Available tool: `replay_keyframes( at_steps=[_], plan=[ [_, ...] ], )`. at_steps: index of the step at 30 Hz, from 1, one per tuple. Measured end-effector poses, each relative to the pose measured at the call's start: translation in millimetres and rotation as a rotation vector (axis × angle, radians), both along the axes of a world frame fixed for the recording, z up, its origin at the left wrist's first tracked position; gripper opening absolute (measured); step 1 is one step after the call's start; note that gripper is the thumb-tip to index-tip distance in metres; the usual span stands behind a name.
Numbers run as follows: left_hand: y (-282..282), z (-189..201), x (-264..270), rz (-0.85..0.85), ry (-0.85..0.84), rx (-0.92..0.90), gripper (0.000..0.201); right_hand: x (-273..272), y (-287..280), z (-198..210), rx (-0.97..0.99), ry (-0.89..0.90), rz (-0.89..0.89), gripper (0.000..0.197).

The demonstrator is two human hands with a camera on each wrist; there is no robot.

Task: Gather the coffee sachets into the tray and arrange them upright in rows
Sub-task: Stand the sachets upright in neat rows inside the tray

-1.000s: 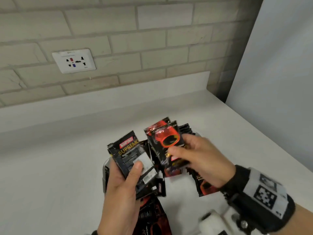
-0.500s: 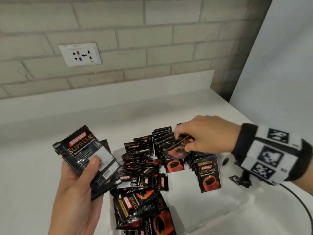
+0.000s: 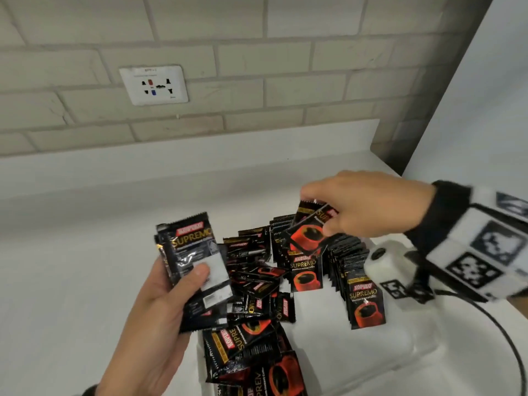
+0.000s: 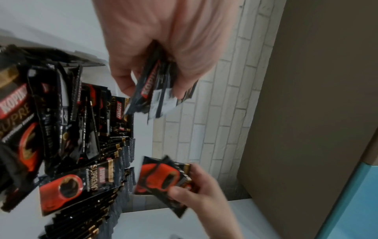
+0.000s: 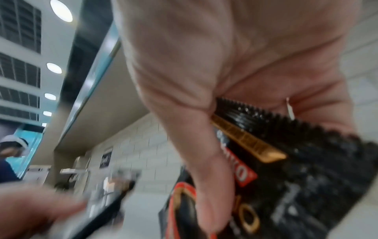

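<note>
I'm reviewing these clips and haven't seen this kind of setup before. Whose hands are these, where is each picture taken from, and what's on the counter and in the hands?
No robot here: a person works bare-handed, wearing three cameras. The wide picture comes from a head camera looking down; the other two come from cameras strapped to each wrist, looking along the fingers.

The left hand grips a small stack of sachets, printed backs showing. The right hand pinches a tilted sachet or two above the upright rows standing in the white tray. A loose heap of sachets lies at the tray's left side. All this sits on a white counter, below a brick wall with a socket. The blocky white thing by the right wrist is the wrist camera.
</note>
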State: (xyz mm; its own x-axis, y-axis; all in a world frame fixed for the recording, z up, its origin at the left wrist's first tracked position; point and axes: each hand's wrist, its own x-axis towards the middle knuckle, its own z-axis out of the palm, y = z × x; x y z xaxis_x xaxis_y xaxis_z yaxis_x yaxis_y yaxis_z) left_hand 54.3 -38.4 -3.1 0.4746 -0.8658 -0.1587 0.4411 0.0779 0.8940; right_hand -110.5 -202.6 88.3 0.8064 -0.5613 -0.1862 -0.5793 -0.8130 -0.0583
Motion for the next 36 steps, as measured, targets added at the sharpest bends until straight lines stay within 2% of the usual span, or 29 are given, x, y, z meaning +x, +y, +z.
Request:
replay_keyframes(
  at_steps=[3,6,7,9,12,15,18,21,23,25,28,31,36],
  plan=[
    [-11,-2,-7,-0.127,-0.034,0.100,0.048,-12,4,26,0.197,-0.109,0.035,0.026],
    [-22,-6,-19,-0.200,-0.173,0.123,0.088,-10,8,25,0.539,-0.157,0.051,0.033],
    [-26,-4,-23,-0.225,-0.249,0.119,0.088,-8,6,19,0.598,-0.141,0.046,0.036],
    [-30,-1,-30,-0.281,-0.361,0.099,0.069,-4,1,5,0.645,-0.119,0.025,0.041],
    [-33,3,-34,-0.273,-0.428,0.182,0.046,-3,-5,-10,0.677,-0.106,-0.018,0.045],
    [-34,6,-36,-0.298,-0.409,0.238,0.037,-2,-3,-15,0.679,-0.091,-0.021,0.047],
    [-33,10,-40,-0.366,-0.441,0.218,0.025,3,1,-18,0.608,-0.088,-0.012,0.048],
    [-35,5,-41,-0.351,-0.490,0.194,0.035,7,3,-21,0.509,-0.139,-0.027,0.056],
    [-36,1,-38,-0.313,-0.458,0.196,0.029,7,2,-24,0.481,-0.260,-0.071,0.058],
    [-35,-1,-35,-0.303,-0.376,0.203,0.023,6,1,-28,0.492,-0.443,-0.151,0.052],
    [-33,-1,-33,-0.334,-0.325,0.199,0.025,4,0,-32,0.601,-0.659,-0.234,0.038],
    [-33,-1,-36,-0.322,-0.330,0.196,0.032,2,2,-33,0.567,-0.665,-0.193,0.025],
    [-35,1,-36,-0.327,-0.392,0.240,0.042,4,10,-31,0.494,-0.563,-0.089,0.023]
  ],
)
